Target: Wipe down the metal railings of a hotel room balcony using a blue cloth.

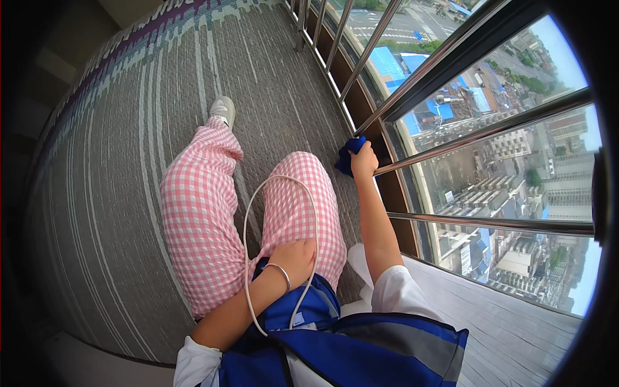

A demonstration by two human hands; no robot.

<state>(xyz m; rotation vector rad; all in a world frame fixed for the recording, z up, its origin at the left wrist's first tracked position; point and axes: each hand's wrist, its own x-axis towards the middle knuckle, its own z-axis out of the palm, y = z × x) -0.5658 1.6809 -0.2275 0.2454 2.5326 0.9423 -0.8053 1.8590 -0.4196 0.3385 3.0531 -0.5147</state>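
Observation:
A dark blue cloth is bunched in my right hand, against the lower rail of a metal railing, where an upright bar meets it. My right arm is stretched out ahead. My left hand, with a silver bangle at the wrist, rests on the thigh of my pink checked trousers; its fingers are partly hidden. A white cable loops over my lap, from the blue vest past my left hand.
Grey striped carpet lies under my shoe. Behind the railing, a window looks down on buildings and a road. A white curtain hangs close at my right. A patterned textile edge crosses the upper left.

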